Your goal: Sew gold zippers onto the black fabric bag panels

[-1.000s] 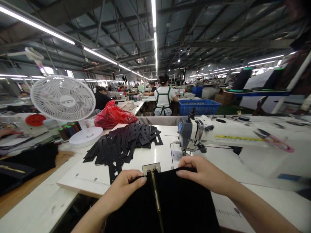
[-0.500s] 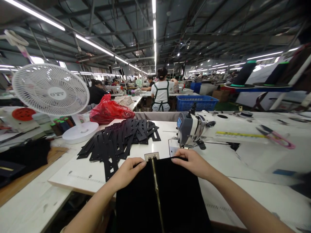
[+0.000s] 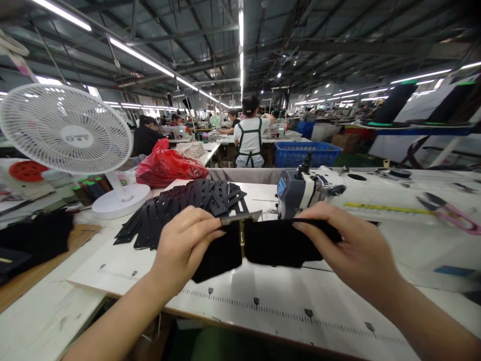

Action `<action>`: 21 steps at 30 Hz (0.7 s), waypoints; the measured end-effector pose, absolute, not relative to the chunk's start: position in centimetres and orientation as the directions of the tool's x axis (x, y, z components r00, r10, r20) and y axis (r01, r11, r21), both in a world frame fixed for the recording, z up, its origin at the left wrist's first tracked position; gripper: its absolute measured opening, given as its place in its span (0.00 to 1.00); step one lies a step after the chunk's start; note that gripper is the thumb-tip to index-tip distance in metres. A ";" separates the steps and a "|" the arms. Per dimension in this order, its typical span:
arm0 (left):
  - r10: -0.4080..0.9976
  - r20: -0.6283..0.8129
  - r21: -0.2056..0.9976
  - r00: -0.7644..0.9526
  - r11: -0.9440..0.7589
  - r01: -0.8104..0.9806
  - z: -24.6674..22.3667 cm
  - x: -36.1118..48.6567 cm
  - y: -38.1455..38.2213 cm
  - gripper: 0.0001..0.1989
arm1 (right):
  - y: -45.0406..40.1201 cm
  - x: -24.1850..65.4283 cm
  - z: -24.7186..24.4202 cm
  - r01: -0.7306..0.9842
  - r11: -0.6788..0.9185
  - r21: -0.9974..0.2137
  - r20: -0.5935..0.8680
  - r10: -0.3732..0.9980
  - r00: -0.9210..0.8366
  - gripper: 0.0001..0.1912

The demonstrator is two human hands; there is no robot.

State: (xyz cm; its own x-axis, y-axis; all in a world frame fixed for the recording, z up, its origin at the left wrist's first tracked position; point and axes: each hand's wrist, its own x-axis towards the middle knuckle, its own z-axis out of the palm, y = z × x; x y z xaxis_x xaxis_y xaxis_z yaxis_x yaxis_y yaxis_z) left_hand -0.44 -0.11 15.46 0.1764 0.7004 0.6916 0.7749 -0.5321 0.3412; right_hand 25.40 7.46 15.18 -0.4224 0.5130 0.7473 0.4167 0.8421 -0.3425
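Note:
My left hand [image 3: 184,245] and my right hand [image 3: 353,248] both grip a black fabric piece [image 3: 278,243] with a gold zipper [image 3: 242,235] down its middle. The piece is lifted off the white sewing table [image 3: 285,301] and held nearly edge-on in front of me. A small grey tab [image 3: 240,217] shows at its top edge near my left thumb. Just behind the fabric stands the sewing machine [image 3: 304,188], its head to the right of centre.
A pile of black cut pieces [image 3: 180,208] lies on the table to the left. A white fan [image 3: 67,130] and a red plastic bag [image 3: 169,168] stand further left. Pink-handled scissors [image 3: 451,213] rest on the machine's arm. Other people work at tables behind, near a blue crate [image 3: 306,153].
The black fabric lay flat on the table under both hands; now both hands have lifted it up and tilted it nearly edge-on. The view has shifted downward and closer.

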 end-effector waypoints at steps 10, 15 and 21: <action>0.824 0.339 0.125 0.454 -0.518 0.846 5.9 -0.1 -5.9 0.13 | 2.8 26.9 6.6 0.400 0.910 -0.110 0.516 0.396 -0.760 0.11; 0.886 0.303 0.083 0.350 -0.390 0.917 4.8 0.7 -2.7 0.22 | 3.2 23.4 4.0 0.620 0.761 -0.190 0.327 0.645 -0.691 0.24; 0.933 0.218 -0.083 0.286 -0.275 0.958 2.7 0.2 -1.2 0.28 | 4.0 22.7 1.3 0.701 0.699 -0.142 0.155 0.715 -0.682 0.30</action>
State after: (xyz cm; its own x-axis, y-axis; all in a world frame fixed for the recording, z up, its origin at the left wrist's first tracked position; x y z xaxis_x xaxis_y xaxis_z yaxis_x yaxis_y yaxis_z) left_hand 0.18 -1.18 2.68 0.2865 0.9330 0.2177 0.9579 -0.2748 -0.0828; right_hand 22.75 4.03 1.27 -0.6820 0.7147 0.1555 0.7005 0.6993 -0.1422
